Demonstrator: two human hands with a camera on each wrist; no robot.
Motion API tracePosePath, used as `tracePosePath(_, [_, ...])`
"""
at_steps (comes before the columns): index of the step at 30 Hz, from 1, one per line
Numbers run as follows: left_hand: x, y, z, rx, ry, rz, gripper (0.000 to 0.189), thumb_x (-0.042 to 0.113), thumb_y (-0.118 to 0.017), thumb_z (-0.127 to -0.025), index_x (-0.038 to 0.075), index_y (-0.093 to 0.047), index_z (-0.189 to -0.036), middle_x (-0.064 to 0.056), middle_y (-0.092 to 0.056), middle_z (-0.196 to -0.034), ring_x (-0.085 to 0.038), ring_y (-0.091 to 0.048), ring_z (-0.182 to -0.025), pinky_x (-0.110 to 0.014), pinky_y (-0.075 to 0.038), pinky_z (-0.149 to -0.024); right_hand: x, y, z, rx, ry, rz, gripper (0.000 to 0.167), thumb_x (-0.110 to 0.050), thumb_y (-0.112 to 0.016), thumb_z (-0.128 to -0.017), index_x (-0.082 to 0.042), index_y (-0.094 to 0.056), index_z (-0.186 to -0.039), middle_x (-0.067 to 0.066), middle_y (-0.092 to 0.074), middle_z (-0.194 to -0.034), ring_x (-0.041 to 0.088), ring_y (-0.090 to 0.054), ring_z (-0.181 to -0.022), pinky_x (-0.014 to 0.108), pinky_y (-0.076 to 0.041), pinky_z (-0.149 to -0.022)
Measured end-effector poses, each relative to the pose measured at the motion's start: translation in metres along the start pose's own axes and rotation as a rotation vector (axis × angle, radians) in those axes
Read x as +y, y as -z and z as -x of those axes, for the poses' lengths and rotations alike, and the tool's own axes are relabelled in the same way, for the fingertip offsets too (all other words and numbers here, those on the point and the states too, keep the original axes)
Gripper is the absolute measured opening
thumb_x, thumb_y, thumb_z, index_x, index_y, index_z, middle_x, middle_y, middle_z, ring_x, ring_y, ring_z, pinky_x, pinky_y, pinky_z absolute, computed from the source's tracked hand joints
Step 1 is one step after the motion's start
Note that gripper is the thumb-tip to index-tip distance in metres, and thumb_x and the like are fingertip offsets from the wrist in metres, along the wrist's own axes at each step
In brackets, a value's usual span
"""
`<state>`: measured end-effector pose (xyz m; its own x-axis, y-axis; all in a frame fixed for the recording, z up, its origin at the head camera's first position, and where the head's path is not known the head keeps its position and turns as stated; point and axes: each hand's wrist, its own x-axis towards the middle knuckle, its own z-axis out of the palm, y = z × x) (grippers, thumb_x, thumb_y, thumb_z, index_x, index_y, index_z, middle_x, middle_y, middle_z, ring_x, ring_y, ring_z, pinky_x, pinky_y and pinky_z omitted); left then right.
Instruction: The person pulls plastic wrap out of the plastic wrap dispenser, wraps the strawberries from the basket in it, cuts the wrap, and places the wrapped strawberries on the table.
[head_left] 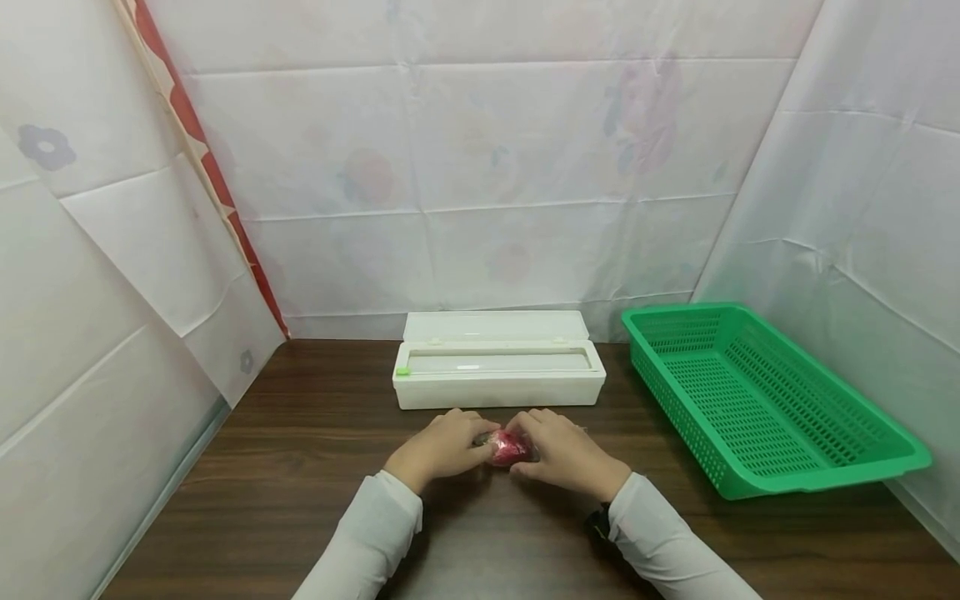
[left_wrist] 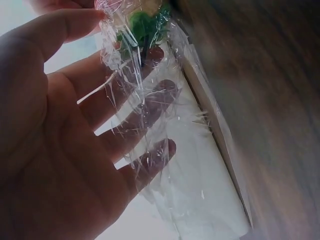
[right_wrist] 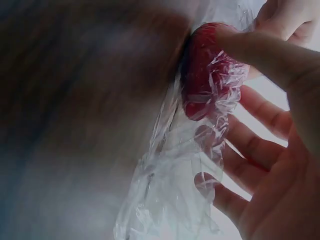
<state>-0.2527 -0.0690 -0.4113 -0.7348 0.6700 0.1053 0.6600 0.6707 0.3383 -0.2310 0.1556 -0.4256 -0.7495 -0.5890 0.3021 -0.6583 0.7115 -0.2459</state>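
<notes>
A small red item (head_left: 508,448), wrapped in clear cling film (right_wrist: 170,185), lies low over the table between both hands. Smooth red shows in the right wrist view; from the left wrist, a pale pink side and a green leafy part (left_wrist: 142,25) show. Its exact kind is unclear. My left hand (head_left: 447,447) holds its left end, thumb on the near side and fingers spread behind the film. From the right, my right hand (head_left: 564,454) grips it with the thumb pressed on the red surface. Loose crumpled film trails past the fingers of each hand.
Just beyond the hands stands a white cling film dispenser (head_left: 498,393), its lid (head_left: 495,325) raised and a green slider (head_left: 402,372) at its left. A green plastic basket (head_left: 750,479) sits at the right. White sheets (head_left: 480,167) wall the dark wooden table (head_left: 300,417).
</notes>
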Motion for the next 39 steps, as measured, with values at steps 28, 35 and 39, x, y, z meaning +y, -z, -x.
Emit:
tracePosePath(28, [-0.005,0.003,0.000,0.031,-0.060,0.071,0.024,0.020,-0.059,-0.102,0.006,-0.074,-0.114,-0.008,-0.069,-0.117,-0.028,-0.061,-0.113,-0.047,-0.048,-0.099,0.008,0.008,0.002,-0.238,-0.017,-0.193,0.035,-0.029,-0.054,-0.106,-0.009,-0.061,-0.133,-0.001,-0.067,-0.118,0.013,-0.055,-0.101,0.036,-0.049,-0.088])
tracePosePath(35, [-0.005,0.008,-0.003,0.088,-0.154,0.103,0.015,0.011,-0.069,-0.095,0.011,-0.075,-0.109,0.003,-0.072,-0.106,-0.015,-0.065,-0.104,-0.037,-0.051,-0.094,0.011,0.005,0.000,-0.230,-0.001,-0.217,0.034,-0.026,-0.051,-0.106,-0.005,-0.062,-0.132,0.000,-0.067,-0.118,0.013,-0.058,-0.105,0.040,-0.049,-0.094])
tracePosePath(39, [-0.006,0.011,-0.001,0.059,-0.153,0.133,0.017,0.011,-0.073,-0.091,0.012,-0.076,-0.108,0.004,-0.073,-0.103,-0.012,-0.065,-0.096,-0.033,-0.053,-0.087,0.013,0.002,-0.001,-0.225,0.015,-0.251,0.035,-0.026,-0.051,-0.107,-0.004,-0.063,-0.132,-0.001,-0.069,-0.114,0.009,-0.060,-0.101,0.035,-0.051,-0.090])
